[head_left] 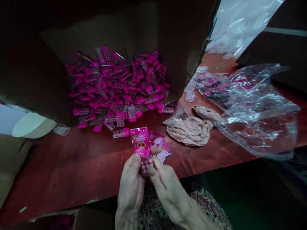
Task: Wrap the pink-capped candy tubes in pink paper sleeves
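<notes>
Before me, close to the table's front edge, my left hand [130, 180] pinches the lower left of a flat pink printed sleeve [140, 140]. Just below the sleeve is a small clear container of pink balls [145, 166], with my right hand's thumb pressed on it. My right hand [168, 183] is closed round the container's right side. The container's upper end meets the sleeve's lower edge; whether it is inside cannot be made out. Several more pink sleeves [164, 146] lie on the table just behind my right fingers.
A big cardboard box [177, 57] on its side holds a heap of pink-capped containers [120, 83], some spilling out. Right lie a crumpled cloth [192, 131], a clear plastic bag [261, 118] and loose pink sleeves [213, 83]. A white bowl [33, 125] stands left on the reddish table [79, 166].
</notes>
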`<state>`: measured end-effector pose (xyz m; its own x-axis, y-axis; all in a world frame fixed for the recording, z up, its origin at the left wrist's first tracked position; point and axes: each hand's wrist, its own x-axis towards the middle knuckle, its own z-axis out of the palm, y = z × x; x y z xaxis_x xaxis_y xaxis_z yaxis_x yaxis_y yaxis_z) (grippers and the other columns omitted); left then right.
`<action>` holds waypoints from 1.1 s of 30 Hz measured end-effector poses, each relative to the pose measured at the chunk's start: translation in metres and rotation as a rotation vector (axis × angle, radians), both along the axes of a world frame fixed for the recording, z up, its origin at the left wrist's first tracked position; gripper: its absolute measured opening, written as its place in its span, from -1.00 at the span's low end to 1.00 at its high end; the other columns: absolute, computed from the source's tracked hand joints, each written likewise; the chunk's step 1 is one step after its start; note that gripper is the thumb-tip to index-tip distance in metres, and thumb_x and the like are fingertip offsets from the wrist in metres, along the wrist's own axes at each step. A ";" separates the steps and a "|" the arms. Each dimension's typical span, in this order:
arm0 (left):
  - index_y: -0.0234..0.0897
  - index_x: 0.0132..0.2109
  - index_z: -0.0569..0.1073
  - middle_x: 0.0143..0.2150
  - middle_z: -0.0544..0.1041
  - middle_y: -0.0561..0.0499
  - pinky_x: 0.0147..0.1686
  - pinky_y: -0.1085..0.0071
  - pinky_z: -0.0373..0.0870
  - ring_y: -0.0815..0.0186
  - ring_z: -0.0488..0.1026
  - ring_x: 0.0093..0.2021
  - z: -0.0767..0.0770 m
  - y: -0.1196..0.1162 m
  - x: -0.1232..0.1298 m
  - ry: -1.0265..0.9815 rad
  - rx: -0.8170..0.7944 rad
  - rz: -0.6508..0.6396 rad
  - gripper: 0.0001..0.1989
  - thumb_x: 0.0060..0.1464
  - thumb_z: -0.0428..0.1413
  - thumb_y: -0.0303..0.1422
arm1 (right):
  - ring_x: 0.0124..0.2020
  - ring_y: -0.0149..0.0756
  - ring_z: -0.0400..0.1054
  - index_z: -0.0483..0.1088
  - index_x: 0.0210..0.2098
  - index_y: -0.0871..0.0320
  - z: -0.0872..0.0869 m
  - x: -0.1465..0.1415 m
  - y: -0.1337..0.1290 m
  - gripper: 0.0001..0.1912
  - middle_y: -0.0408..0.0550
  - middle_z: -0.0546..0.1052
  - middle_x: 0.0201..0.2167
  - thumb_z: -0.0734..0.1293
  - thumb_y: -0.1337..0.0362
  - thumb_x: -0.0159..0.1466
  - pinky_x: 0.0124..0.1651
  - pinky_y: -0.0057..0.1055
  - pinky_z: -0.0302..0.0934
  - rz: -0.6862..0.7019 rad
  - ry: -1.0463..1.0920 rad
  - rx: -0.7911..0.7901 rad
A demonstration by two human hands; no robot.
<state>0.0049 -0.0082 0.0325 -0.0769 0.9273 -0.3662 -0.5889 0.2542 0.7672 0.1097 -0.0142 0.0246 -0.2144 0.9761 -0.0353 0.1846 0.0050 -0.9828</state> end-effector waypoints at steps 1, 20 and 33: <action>-0.35 -0.30 0.57 -0.40 0.58 -0.11 -0.21 0.28 0.47 0.19 0.53 -0.27 -0.001 0.001 -0.001 0.015 -0.009 0.020 -0.75 0.04 0.14 -0.23 | -0.40 -0.27 0.35 0.39 -0.26 0.14 0.001 0.005 0.004 -0.61 -0.05 0.48 -0.41 0.06 0.05 0.35 -0.34 -0.40 0.22 -0.040 -0.041 0.053; -0.26 -0.24 0.39 -0.43 0.52 0.06 -0.43 0.55 0.35 0.43 0.41 -0.46 0.004 -0.006 0.024 0.554 -0.013 -0.021 -0.78 -0.08 0.23 -0.40 | -0.50 -0.33 0.40 0.49 -0.46 0.23 -0.007 0.026 0.027 -0.75 -0.08 0.56 -0.52 0.47 0.14 0.03 -0.36 -0.38 0.31 -0.214 0.574 -0.408; -0.26 -0.15 0.44 -0.29 0.55 0.01 -0.35 0.50 0.37 0.38 0.48 -0.36 -0.009 0.003 0.021 0.313 0.002 0.153 -0.77 -0.01 0.19 -0.36 | -0.25 -0.28 0.41 0.37 -0.07 0.14 -0.013 0.008 0.020 -0.57 -0.07 0.53 -0.26 0.42 0.15 0.10 -0.17 -0.36 0.32 -0.164 0.529 -0.303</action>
